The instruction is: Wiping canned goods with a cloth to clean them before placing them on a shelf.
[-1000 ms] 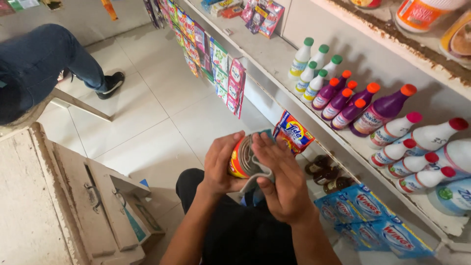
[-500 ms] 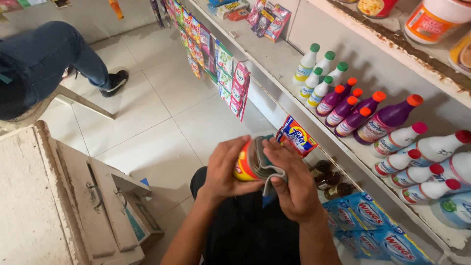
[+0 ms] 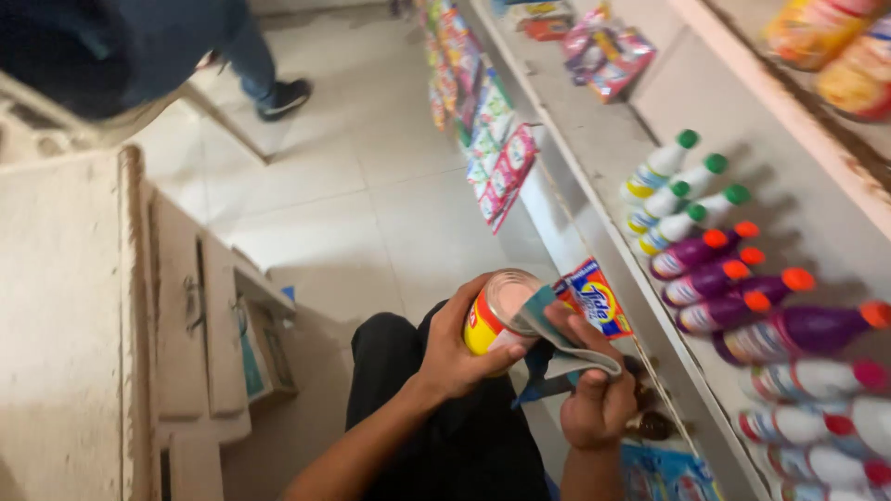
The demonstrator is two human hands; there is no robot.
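My left hand [image 3: 452, 357] grips a yellow and red tin can [image 3: 494, 314], tilted so its metal end faces up. My right hand [image 3: 594, 390] holds a grey-blue cloth [image 3: 566, 348] pressed against the can's rim. Both hands are above my lap in black trousers, beside a low shop shelf.
A long white shelf [image 3: 594, 158] on the right carries white bottles with green caps [image 3: 673, 190], purple bottles with orange caps [image 3: 733, 288] and white bottles with pink caps [image 3: 807, 380]. Hanging sachets [image 3: 483, 139] line its edge. A wooden counter [image 3: 83, 315] stands left. Another person's leg [image 3: 251, 56] is at the back.
The can has turned in my left hand so its metal end shows. My right hand has slid the cloth down to the can's right side.
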